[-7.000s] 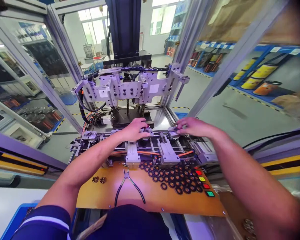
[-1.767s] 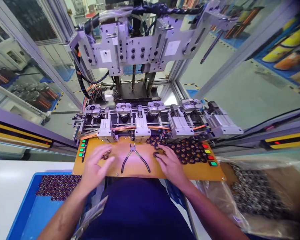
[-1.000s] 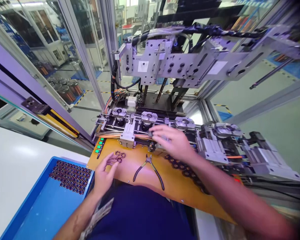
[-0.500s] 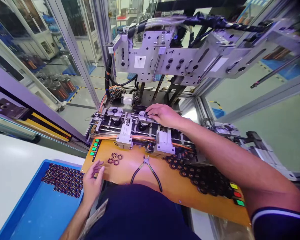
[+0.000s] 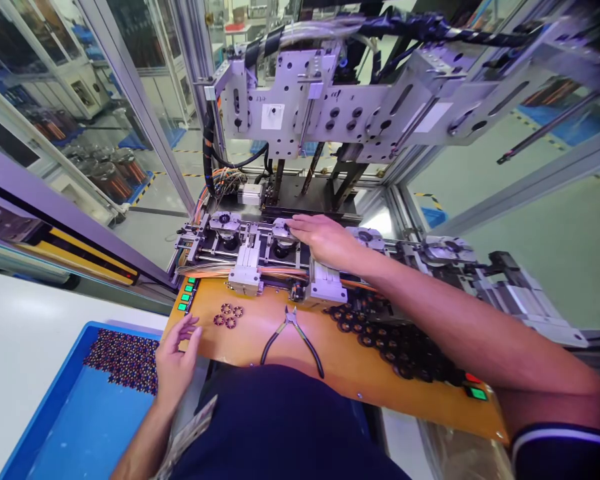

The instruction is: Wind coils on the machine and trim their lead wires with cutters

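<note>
My right hand (image 5: pixel 323 239) reaches across the machine with its fingers stretched out. Their tips lie at the second round metal fixture (image 5: pixel 283 231), which has a dark centre; whether they press on it I cannot tell. Left of that sits a similar fixture (image 5: pixel 225 224) with a dark ring-shaped part in its middle. My left hand (image 5: pixel 177 357) hovers at the left edge of the orange work surface (image 5: pixel 300 350), thumb and fingers apart and nothing in it. Several small dark ring-shaped parts (image 5: pixel 229 316) lie a little to its right.
Black-handled cutting pliers (image 5: pixel 291 327) lie spread on the orange surface. Many black round parts (image 5: pixel 395 343) are heaped at the right. A blue tray (image 5: pixel 75 427) with rows of small parts stands at the left. A metal plate assembly (image 5: pixel 340 110) hangs above the fixtures.
The fingers of my right hand have straightened from a bent grip at the second fixture. My left hand has shifted slightly left. The view has tilted a little.
</note>
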### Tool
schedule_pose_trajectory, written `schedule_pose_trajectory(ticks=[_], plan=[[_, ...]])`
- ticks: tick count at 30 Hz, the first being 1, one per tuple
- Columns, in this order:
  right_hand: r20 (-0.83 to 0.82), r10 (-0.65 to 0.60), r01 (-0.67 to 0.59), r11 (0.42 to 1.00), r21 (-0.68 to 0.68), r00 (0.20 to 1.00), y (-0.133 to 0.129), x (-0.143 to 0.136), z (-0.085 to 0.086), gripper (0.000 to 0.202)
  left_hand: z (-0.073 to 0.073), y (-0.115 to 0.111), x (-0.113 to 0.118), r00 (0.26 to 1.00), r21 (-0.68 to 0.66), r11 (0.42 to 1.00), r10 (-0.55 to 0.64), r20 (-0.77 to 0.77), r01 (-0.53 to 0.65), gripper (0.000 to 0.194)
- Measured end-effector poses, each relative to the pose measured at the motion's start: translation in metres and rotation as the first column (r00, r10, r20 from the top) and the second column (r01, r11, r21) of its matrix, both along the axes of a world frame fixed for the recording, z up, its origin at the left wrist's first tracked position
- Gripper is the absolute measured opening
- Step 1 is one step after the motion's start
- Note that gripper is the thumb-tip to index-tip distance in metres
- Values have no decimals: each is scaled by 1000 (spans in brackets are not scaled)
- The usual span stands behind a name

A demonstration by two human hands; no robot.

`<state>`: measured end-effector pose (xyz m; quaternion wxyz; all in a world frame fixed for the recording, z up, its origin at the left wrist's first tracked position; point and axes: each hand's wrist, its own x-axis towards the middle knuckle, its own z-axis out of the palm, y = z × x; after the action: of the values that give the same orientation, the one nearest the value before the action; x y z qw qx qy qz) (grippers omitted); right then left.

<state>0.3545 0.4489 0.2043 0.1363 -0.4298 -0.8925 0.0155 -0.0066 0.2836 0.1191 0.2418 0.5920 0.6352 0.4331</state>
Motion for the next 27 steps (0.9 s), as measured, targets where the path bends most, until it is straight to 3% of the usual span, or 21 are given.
schedule_pose_trajectory(ticks=[4,7,9,11,13,15,18,23,25,27], plan=[[-67,1,3,998,68,998,-2,-3,-5,45,47,38,13,964,246,951,-131,-232,189,29],[-199,-55,96,974,206,978,-14,-6,9,44,86,79,48,852,337,827,-284,-440,450,28],[-301,-87,181,935,303,950,-35,-9,26,44,103,106,81,716,247,761,-372,-591,600,35],[-386,-71,234,889,394,920,-65,-10,43,42,110,131,116,525,45,736,-437,-730,675,45],[-448,-11,250,842,477,894,-100,-7,55,42,109,150,147,417,-67,714,-479,-772,697,49],[-490,20,268,818,509,872,-138,0,54,49,105,161,169,360,-131,700,-507,-783,702,49],[-518,-105,348,848,399,849,-191,16,22,54,101,168,182,298,-216,690,-544,-784,691,52],[-432,-379,494,848,193,818,-243,37,-76,26,101,175,180,247,-313,669,-603,-758,674,66],[-382,-436,524,836,162,815,-247,39,-106,23,102,170,178,271,-312,672,-615,-741,671,74],[-349,-478,547,827,129,806,-244,38,-126,24,105,155,174,369,-215,688,-596,-713,693,82]])
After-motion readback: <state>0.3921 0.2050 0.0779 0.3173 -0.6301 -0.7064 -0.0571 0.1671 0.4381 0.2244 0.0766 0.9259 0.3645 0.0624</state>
